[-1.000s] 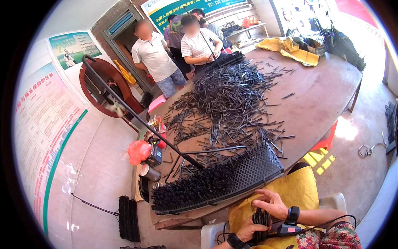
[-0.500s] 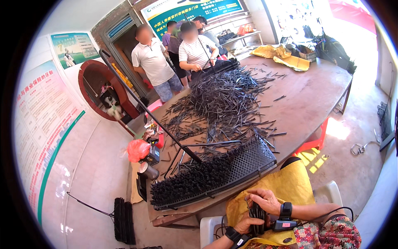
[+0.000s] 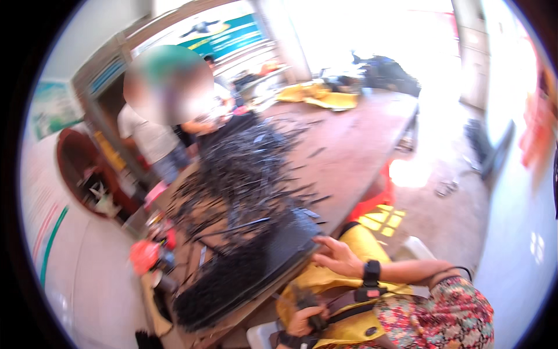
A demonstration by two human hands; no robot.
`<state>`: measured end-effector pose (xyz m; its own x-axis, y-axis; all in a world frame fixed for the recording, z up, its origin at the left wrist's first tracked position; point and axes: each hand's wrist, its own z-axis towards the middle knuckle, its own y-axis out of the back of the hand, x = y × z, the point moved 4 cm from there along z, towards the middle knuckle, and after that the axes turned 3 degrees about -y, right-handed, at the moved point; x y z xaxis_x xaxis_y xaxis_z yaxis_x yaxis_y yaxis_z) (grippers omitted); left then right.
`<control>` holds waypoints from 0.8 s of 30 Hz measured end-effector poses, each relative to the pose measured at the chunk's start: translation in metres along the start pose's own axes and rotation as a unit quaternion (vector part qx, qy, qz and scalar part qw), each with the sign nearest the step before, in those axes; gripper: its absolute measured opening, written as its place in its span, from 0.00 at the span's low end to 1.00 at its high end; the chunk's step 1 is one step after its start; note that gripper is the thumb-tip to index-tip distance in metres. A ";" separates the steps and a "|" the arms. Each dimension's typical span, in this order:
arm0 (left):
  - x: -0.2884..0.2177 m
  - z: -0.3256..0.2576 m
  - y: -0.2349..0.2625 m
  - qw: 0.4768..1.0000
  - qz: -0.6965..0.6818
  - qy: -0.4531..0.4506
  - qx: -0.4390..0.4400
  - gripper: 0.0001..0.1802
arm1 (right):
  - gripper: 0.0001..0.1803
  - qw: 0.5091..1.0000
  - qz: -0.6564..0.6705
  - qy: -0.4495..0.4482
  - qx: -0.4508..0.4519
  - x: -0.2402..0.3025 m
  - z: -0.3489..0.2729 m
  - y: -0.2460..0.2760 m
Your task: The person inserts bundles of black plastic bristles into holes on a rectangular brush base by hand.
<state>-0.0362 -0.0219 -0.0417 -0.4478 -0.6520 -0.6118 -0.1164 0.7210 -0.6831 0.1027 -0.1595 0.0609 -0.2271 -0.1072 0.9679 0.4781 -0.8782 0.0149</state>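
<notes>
My left hand is low over my lap, closed around a bundle of short black bristle strips. My right hand reaches to the near right edge of a large black brush head, its fingers apart and nothing visible in them. Whether the fingertips touch that edge is blurred. Dense black bristles fill the left part of the head; its right part is a bare plate. Behind it, a heap of loose black strips lies spread over the brown table.
A yellow cloth covers my lap. Yellow sacks lie at the table's far end. A red plastic bag and a dark metal cup are at the left edge. People stand across the table, one in a white shirt.
My right hand has left the bundle and moved up-left to the brush head; the left hand keeps the bundle. The view has swung right, shifting the scene left and blurring it.
</notes>
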 end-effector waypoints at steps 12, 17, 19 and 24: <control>-0.019 -0.014 -0.029 0.993 0.009 -0.103 -0.062 0.13 | 0.35 0.913 -0.145 0.150 -0.350 0.221 0.039 0.248; -0.020 -0.012 -0.019 0.993 0.001 -0.107 -0.048 0.18 | 0.36 0.918 -0.168 0.120 -0.339 0.205 0.024 0.246; -0.018 -0.010 -0.013 0.993 0.000 -0.109 -0.049 0.19 | 0.36 0.924 -0.153 0.108 -0.332 0.191 0.026 0.242; -0.021 -0.013 -0.026 0.996 0.006 -0.071 -0.051 0.21 | 0.36 0.931 -0.149 0.113 -0.313 0.176 0.026 0.238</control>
<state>-0.0348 -0.0240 -0.0059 -0.3208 -0.6648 -0.6747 -0.2047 0.7441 -0.6359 0.1981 -0.3753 0.2415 -0.4765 0.1510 0.8661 -0.2073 -0.9767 0.0563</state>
